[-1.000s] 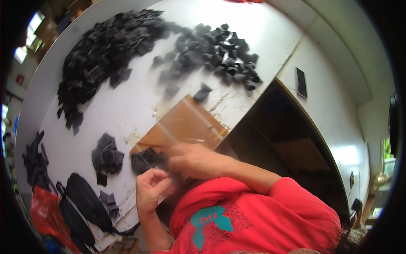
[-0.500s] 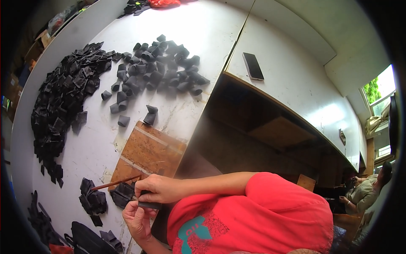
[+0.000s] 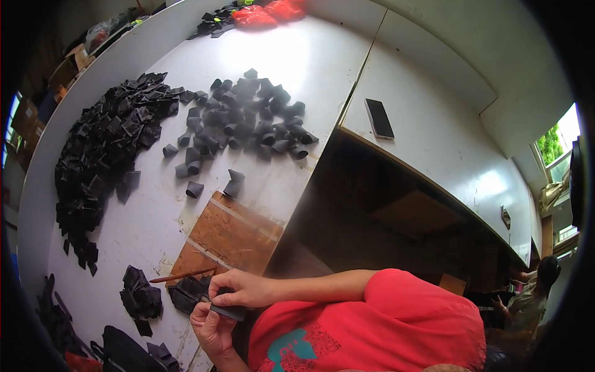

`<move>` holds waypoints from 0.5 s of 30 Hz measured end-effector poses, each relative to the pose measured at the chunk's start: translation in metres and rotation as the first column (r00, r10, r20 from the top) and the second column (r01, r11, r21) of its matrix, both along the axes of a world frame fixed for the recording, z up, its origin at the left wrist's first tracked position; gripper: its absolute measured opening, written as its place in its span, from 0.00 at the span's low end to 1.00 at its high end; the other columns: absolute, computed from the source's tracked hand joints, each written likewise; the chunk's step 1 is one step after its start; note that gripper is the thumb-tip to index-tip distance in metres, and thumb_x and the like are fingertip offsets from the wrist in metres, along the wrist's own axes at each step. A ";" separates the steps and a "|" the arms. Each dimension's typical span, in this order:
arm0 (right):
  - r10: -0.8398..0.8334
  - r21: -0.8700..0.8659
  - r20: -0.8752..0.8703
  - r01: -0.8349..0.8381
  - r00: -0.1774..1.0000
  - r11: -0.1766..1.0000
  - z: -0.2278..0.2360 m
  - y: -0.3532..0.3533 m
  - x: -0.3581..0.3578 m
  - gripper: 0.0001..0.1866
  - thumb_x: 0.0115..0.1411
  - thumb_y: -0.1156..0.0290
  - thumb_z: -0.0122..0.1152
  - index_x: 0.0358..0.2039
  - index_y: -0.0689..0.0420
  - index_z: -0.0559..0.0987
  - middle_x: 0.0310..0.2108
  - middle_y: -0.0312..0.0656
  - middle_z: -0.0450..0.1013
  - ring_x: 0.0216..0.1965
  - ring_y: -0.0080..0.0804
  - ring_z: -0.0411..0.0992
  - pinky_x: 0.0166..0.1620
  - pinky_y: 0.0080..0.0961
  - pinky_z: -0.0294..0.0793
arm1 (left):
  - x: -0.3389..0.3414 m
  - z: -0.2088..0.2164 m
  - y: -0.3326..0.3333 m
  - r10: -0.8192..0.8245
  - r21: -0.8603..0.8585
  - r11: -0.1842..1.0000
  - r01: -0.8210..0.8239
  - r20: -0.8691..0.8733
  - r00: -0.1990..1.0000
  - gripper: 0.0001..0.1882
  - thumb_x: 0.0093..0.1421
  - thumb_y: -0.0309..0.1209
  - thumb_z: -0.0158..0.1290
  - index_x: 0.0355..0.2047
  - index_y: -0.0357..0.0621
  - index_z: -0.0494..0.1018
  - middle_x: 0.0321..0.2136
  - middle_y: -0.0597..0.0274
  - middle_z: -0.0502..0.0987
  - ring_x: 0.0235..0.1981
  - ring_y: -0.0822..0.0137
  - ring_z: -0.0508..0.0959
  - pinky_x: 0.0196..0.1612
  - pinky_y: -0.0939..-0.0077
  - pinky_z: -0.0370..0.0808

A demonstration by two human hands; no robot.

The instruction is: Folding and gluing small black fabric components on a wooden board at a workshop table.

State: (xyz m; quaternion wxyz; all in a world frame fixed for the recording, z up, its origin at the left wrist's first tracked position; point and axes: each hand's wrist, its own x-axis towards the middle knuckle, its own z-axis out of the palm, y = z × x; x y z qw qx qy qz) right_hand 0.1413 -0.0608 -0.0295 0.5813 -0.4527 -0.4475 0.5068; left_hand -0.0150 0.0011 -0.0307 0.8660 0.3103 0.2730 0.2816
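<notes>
At seven o'clock, our left hand [image 3: 214, 330] and right hand [image 3: 248, 288] sit closer than a second ago, fingers [image 3: 199, 312] of both pinching a flat, dark grey strip [image 3: 229, 312].

I see a phone [image 3: 379, 118], red plastic [image 3: 269, 13] and a window [image 3: 558, 137].
The phone lies flat on the white table [image 3: 434, 133]. The shiny red plastic sits at the far end. Green leaves [image 3: 548, 146] show outside the window, and another person [image 3: 528, 305] is below it. Brown boxes [image 3: 26, 119] are on the left.
</notes>
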 end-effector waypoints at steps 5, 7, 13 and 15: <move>0.032 -0.016 -0.150 -0.034 0.988 0.999 -0.001 -0.001 -0.008 0.12 0.55 0.64 0.55 0.27 0.62 0.72 0.23 0.34 0.68 0.29 0.18 0.65 0.32 0.18 0.65 | -0.004 -0.003 0.000 0.039 0.086 0.995 -0.043 0.049 0.998 0.05 0.49 0.22 0.55 0.25 0.36 0.70 0.24 0.57 0.74 0.25 0.67 0.75 0.31 0.73 0.76; 0.057 -0.072 -0.301 -0.082 0.952 0.994 0.001 -0.004 -0.010 0.13 0.56 0.63 0.56 0.27 0.61 0.72 0.24 0.32 0.68 0.29 0.16 0.64 0.32 0.17 0.65 | -0.004 0.000 -0.002 0.096 0.125 0.987 -0.103 0.061 0.993 0.05 0.48 0.22 0.55 0.24 0.36 0.70 0.24 0.57 0.74 0.25 0.68 0.75 0.31 0.75 0.76; 0.157 -0.025 -0.261 -0.169 0.952 0.985 0.004 -0.003 -0.008 0.15 0.57 0.60 0.55 0.27 0.60 0.72 0.22 0.30 0.67 0.28 0.14 0.62 0.32 0.14 0.63 | -0.007 0.002 -0.005 0.058 0.169 0.984 -0.063 0.038 0.998 0.04 0.47 0.21 0.54 0.24 0.34 0.70 0.23 0.56 0.75 0.23 0.68 0.75 0.31 0.76 0.75; 0.189 0.012 -0.268 -0.193 0.945 0.981 0.006 -0.003 -0.010 0.14 0.57 0.61 0.55 0.27 0.60 0.73 0.21 0.29 0.67 0.27 0.14 0.62 0.32 0.14 0.62 | -0.013 -0.006 -0.004 0.000 0.123 0.992 -0.020 0.159 0.987 0.03 0.46 0.21 0.53 0.23 0.34 0.70 0.24 0.54 0.75 0.23 0.66 0.76 0.31 0.75 0.75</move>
